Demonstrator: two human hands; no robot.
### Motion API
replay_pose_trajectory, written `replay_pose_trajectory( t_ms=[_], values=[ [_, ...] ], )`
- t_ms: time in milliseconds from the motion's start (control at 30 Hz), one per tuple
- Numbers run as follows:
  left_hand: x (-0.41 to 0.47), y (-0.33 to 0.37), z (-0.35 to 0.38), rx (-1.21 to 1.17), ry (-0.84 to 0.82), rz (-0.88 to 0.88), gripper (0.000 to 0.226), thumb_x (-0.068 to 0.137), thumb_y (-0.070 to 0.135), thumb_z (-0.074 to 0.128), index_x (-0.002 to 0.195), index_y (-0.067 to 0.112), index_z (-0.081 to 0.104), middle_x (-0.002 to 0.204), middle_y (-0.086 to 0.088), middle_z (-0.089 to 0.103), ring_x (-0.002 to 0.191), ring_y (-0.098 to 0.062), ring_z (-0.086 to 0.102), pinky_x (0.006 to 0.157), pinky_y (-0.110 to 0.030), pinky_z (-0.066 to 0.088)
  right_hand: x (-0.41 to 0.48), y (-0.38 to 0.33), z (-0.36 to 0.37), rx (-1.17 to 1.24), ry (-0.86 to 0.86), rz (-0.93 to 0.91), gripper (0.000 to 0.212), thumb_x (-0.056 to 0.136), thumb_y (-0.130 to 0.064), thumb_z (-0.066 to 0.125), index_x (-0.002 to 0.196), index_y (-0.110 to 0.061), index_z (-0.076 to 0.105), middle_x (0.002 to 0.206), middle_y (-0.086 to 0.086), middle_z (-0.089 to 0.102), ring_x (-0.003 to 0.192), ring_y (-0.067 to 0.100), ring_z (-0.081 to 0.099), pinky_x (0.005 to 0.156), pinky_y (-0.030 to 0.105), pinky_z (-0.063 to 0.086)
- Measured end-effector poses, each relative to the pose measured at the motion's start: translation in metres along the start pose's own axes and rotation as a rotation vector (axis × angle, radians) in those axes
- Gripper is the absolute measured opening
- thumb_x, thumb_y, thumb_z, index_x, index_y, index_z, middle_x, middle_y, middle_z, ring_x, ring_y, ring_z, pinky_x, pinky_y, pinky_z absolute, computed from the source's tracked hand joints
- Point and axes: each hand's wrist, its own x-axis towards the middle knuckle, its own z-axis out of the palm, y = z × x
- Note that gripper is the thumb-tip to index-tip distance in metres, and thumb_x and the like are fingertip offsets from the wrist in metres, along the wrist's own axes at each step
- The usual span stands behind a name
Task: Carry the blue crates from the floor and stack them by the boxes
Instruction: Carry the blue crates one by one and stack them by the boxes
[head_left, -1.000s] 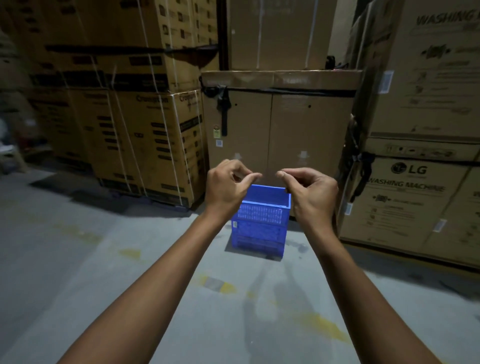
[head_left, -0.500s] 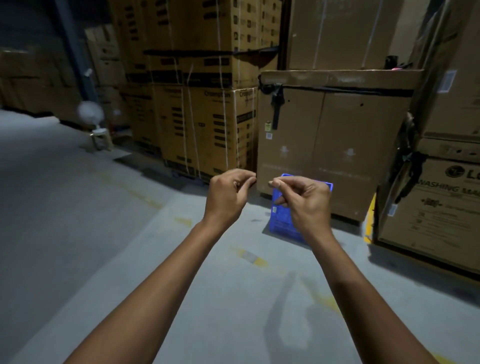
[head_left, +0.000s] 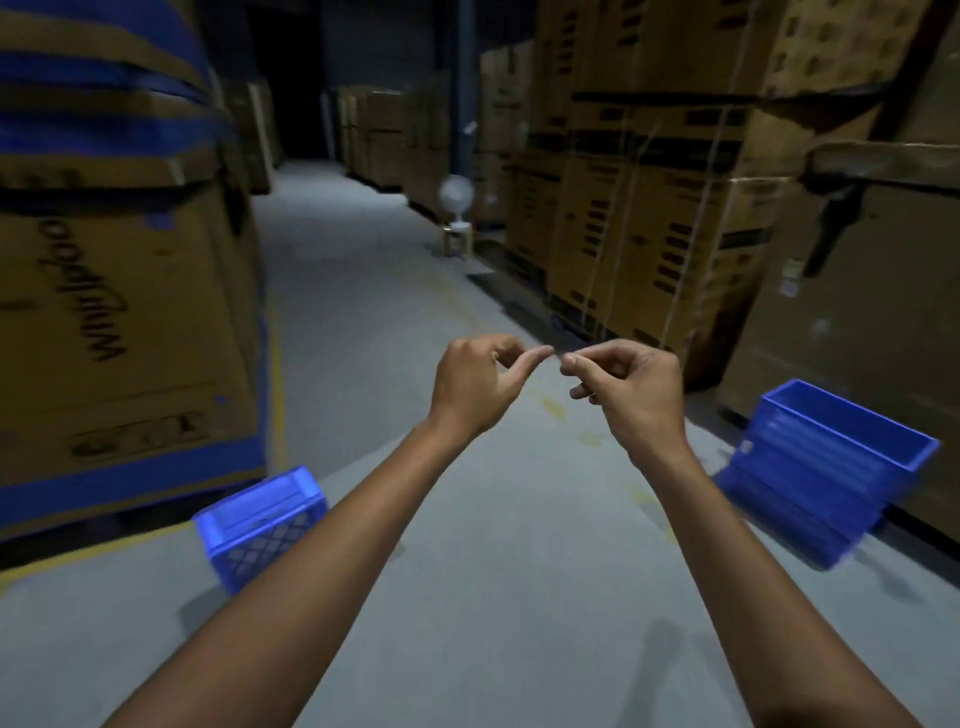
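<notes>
- Head view shows both bare forearms stretched forward over the grey floor; left hand and right hand hover side by side, nearly touching at the fingertips.
- Both hands are empty, fingers curled loosely inward with forefinger and thumb drawn close; neither touches a crate.
- Left-side blue crate, taken as the landmark, sits on the floor below and to the left of the left forearm, at the foot of the big left carton. Its mesh side faces the camera and its open top points up; its long axis seems to run left to right, slightly skewed, though blur softens the edges.
- Left hand is clearly the nearer one to this crate; reaching it looks to call for a turn leftward and a bend down.
- Far to the right of that crate, across the aisle, a blue crate stack stands against the right-hand boxes, open top up, long side running away from the camera along them.
- Beyond the landmark crate, well up the aisle, a small white fan stands on a stool.
</notes>
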Motion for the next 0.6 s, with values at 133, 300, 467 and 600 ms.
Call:
replay_pose_trajectory(
  t_ms=[133,300,467,600],
  values=[
    [-0.027,0.003,-0.051,0.125,0.099,-0.04,0.029,0.087,0.042,0.068,0.075,0.017,0.074,0.071,0.005,0.072,0.064,-0.005,0.063,0.056,-0.019,0.044,-0.02,-0.02,0.027,0.045,-0.147,-0.035,0.016,0.088,-0.028,0.072,0.088,-0.013,0.077,0.077,-0.003,0.075,0.061,0.011,0.07,0.057,0.021,0.054],
    [-0.074,-0.015,-0.097,0.266,0.169,-0.136,0.009,0.083,0.027,0.071,0.089,0.021,0.071,0.071,0.007,0.071,0.066,-0.013,0.067,0.063,-0.033,0.054,-0.051,-0.022,0.063,0.128,-0.281,-0.022,0.013,0.092,-0.016,0.066,0.084,-0.011,0.075,0.078,-0.003,0.076,0.058,0.011,0.07,0.054,0.018,0.052],
    [-0.112,-0.039,-0.152,0.362,0.182,-0.236,0.012,0.083,0.031,0.063,0.089,0.023,0.07,0.074,0.008,0.071,0.071,-0.013,0.068,0.064,-0.035,0.054,-0.082,-0.03,0.109,0.215,-0.36,0.005,0.008,0.09,-0.005,0.067,0.086,-0.006,0.074,0.079,0.008,0.075,0.057,0.007,0.067,0.051,0.011,0.046],
    [-0.129,-0.067,-0.196,0.431,0.18,-0.292,0.017,0.083,0.034,0.057,0.087,0.022,0.069,0.076,0.008,0.071,0.072,-0.014,0.067,0.064,-0.036,0.054,-0.088,-0.034,0.156,0.147,-0.419,-0.019,0.006,0.088,-0.012,0.069,0.086,-0.011,0.075,0.079,0.005,0.076,0.065,0.013,0.071,0.056,0.017,0.05]
  ],
)
